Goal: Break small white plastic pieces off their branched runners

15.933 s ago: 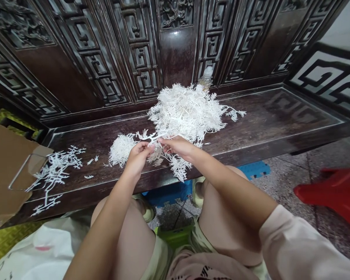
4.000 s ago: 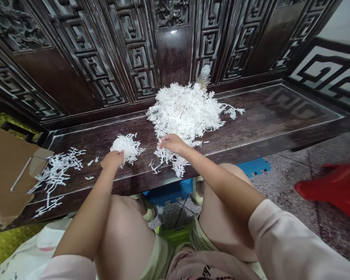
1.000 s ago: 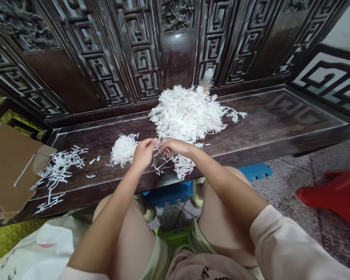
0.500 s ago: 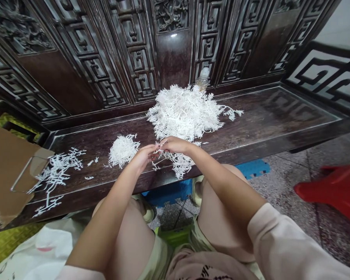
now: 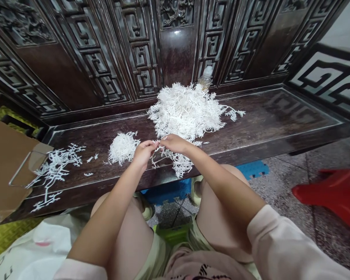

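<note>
My left hand (image 5: 145,152) and my right hand (image 5: 172,143) meet above the bench's front part, fingertips nearly touching. Both are closed on a white branched piece (image 5: 162,149), partly hidden by the fingers. Behind my right hand rises a large heap of white branched pieces (image 5: 188,111). A smaller clump (image 5: 182,165) hangs near the front edge, just below that hand. Left of my left hand lies a small pile of short white bits (image 5: 123,148). Longer white stems (image 5: 56,165) are spread at the bench's left end.
The dark wooden bench (image 5: 251,112) has a carved back. A clear bottle (image 5: 205,79) stands behind the heap. Brown cardboard (image 5: 10,163) lies at the left end, a white bag (image 5: 41,245) below it. A red plastic object (image 5: 332,194) is on the floor at right.
My left hand's fingers have drawn in, thumb and fingertips now pinched beside my right hand. The view has shifted slightly.
</note>
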The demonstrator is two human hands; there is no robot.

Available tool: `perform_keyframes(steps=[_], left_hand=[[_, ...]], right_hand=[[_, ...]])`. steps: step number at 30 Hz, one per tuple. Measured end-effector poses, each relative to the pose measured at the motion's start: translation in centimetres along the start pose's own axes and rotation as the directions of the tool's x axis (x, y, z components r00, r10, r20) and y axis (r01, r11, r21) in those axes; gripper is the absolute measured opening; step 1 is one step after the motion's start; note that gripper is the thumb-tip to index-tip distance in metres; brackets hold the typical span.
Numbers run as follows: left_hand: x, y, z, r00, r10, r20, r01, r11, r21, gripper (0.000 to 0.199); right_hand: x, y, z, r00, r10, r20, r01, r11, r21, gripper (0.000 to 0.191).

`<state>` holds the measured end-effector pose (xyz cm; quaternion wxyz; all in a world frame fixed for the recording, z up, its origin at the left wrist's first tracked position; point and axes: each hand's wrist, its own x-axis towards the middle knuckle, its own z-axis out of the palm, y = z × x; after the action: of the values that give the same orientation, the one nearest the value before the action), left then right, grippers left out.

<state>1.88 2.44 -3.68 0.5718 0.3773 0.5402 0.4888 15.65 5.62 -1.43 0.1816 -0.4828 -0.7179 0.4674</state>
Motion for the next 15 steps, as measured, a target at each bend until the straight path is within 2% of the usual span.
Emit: perform_keyframes(steps=[3,7,12,13,15], left_hand=[[0.1,-0.4,0.0,0.998,0.055,-0.037,-0.056,0.998,-0.012,0.019],[-0.1,-1.0,0.3,0.988,0.075,-0.134,-0.075,0.997,0.004,0.018],[-0.1,-1.7,1.4,0.968,0.143,-0.207,-0.121,0.986,0.116,0.017],[0.2,-1.8,1.3,0.958,0.171,-0.23,-0.138,0.979,0.151,0.017],[1.2,-1.8,0.0,0.909,0.206,-0.362,-0.116,0.96,0.256,0.018]], right_hand=[[-0.3,-0.5,0.0,1.0,-0.021,0.01,0.022,0.999,-0.044,0.028],[-0.3,-0.6,0.2,1.0,-0.024,0.002,0.024,0.996,-0.086,0.028],[0.2,-0.6,0.9,0.999,-0.02,-0.04,0.018,0.999,-0.05,0.027],[0.2,-0.7,1.0,0.999,-0.027,-0.044,0.026,0.999,-0.036,0.026],[-0.3,-0.8,0.8,0.999,-0.019,-0.03,0.019,1.0,0.006,0.024]])
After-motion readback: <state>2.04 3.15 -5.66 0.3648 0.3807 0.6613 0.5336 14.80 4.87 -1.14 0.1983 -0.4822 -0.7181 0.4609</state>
